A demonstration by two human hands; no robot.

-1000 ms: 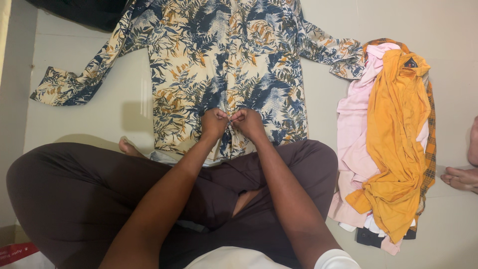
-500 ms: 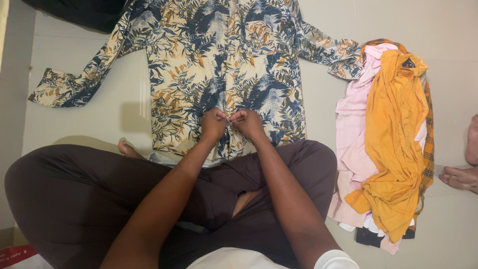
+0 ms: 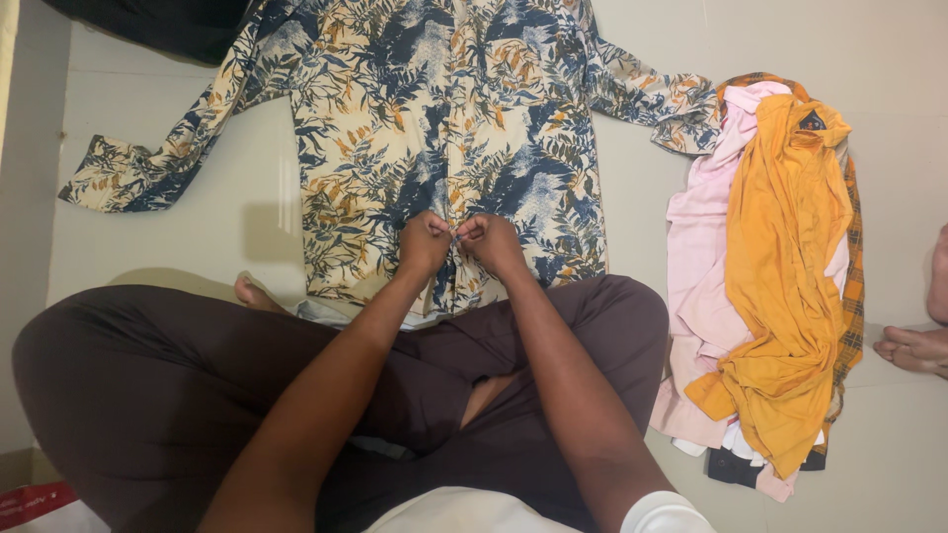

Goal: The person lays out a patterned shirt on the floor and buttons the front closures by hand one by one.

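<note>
1. A person sat cross-legged on a pale floor [image 3: 247,212], seen from above; dark brown trousers [image 3: 148,395] filled the lower part of the view.
2. A long-sleeved leaf-print shirt [image 3: 375,128] in cream, navy and rust lay spread flat on the floor just beyond the knees; both sleeves stretched outward; the front faced up.
3. The left hand [image 3: 425,245] and the right hand [image 3: 491,242] met at the shirt's centre front, low near the hem; both were clenched in a pinch on the two edges of the placket, fingertips nearly touching; whether a button sat between them was too small to tell.
4. The shirt looked light, thin and limp; it would likely slide and wrinkle under a pull; the firmer doubled strip down the front, the collar and the shoulder seams seemed the best places to take hold.
5. To the person's right lay a heap of clothes [image 3: 711,296], well apart from the hands; an orange garment [image 3: 785,276] lay draped over pale pink cloth, with a checked fabric edge showing beneath.
6. Another person's bare foot [image 3: 913,347] showed at the right edge; a dark cloth [image 3: 158,25] lay at the upper left.
</note>
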